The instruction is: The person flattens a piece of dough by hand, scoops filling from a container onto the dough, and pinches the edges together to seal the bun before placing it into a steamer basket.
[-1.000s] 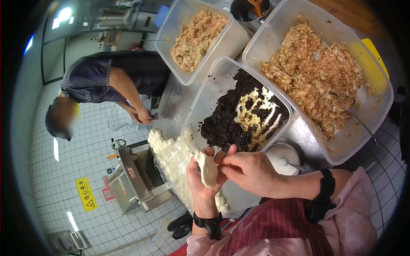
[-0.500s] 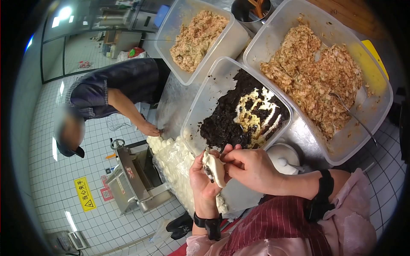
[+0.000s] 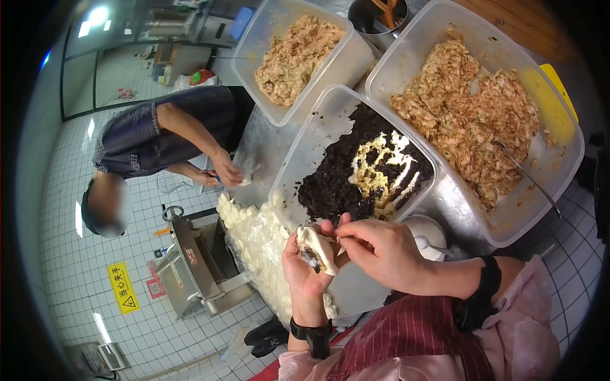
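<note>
In my left hand (image 3: 304,272) lies a white dough wrapper (image 3: 323,249), partly folded, with dark filling showing in its opening. My right hand (image 3: 384,252) pinches the wrapper's right edge with thumb and fingers. Both hands are just below a clear tub (image 3: 293,166) of dark filling, which has a pale, scraped-looking patch. Left of my left hand, many white dough pieces (image 3: 257,244) lie on the table, partly under clear plastic.
Two more tubs (image 3: 279,119) (image 3: 559,190) hold chopped, orange-brown filling; a spoon (image 3: 530,178) rests in the right one. A metal pot (image 3: 375,35) stands behind. Across the table, a co-worker (image 3: 166,136) stands near a metal machine (image 3: 200,263).
The wrapper in my hands has tilted a little, showing more filling. The co-worker's hands have lifted from the dough pieces and now hold a small white piece.
</note>
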Action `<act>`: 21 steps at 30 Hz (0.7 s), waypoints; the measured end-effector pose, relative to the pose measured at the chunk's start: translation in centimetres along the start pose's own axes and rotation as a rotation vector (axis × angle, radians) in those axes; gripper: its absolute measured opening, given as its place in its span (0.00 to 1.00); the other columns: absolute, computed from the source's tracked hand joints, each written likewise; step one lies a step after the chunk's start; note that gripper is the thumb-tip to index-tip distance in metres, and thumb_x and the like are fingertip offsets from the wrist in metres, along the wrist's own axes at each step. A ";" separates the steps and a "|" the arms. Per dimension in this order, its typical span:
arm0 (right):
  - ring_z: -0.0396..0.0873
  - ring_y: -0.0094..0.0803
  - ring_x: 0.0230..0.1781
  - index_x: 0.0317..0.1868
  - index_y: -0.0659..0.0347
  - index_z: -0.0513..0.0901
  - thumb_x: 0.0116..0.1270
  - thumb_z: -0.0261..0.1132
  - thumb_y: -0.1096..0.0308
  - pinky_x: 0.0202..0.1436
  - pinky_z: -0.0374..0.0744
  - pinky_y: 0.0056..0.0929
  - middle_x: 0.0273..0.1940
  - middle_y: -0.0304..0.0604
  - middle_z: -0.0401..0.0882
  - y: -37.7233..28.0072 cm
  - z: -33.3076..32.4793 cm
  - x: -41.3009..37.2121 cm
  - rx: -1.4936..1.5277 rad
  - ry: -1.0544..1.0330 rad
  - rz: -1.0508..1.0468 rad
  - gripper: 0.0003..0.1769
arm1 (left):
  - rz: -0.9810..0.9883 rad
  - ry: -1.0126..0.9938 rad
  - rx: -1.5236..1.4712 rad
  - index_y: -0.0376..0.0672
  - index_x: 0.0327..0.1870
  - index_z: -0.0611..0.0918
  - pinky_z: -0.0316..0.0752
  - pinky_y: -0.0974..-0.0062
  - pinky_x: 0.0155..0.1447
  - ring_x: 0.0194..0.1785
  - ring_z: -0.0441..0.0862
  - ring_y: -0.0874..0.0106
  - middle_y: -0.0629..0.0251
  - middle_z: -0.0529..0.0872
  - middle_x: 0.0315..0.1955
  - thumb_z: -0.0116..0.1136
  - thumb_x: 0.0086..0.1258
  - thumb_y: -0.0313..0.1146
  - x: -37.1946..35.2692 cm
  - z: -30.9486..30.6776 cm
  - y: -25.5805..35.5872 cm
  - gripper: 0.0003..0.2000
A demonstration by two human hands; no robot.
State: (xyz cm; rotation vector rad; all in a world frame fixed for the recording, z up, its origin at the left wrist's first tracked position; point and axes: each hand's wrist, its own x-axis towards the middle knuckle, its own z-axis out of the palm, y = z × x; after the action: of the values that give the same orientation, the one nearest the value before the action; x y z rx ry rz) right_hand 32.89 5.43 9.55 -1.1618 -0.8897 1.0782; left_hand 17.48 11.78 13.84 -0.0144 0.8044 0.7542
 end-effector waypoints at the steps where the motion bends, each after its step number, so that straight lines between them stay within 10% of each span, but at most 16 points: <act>1: 0.82 0.41 0.27 0.36 0.62 0.81 0.61 0.62 0.69 0.28 0.77 0.34 0.29 0.47 0.82 0.2 0.0 0.0 -0.002 0.000 0.001 0.06 | 0.019 0.038 0.017 0.33 0.37 0.81 0.56 0.39 0.65 0.68 0.62 0.54 0.52 0.81 0.48 0.41 0.67 0.41 0.0 0.2 -0.1 0.19; 21: 0.80 0.43 0.28 0.44 0.63 0.77 0.61 0.60 0.71 0.29 0.79 0.36 0.34 0.47 0.78 -0.7 -0.1 -1.1 -0.213 -0.179 -0.116 0.11 | 0.041 0.039 -0.098 0.32 0.34 0.80 0.60 0.54 0.68 0.66 0.65 0.51 0.48 0.78 0.52 0.48 0.64 0.37 0.3 -0.1 -0.6 0.15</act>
State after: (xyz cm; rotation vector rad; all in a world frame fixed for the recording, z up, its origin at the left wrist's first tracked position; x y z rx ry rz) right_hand 32.79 4.27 10.20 -1.1847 -1.2213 1.0212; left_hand 17.93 11.51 13.37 -0.1008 0.8066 0.8337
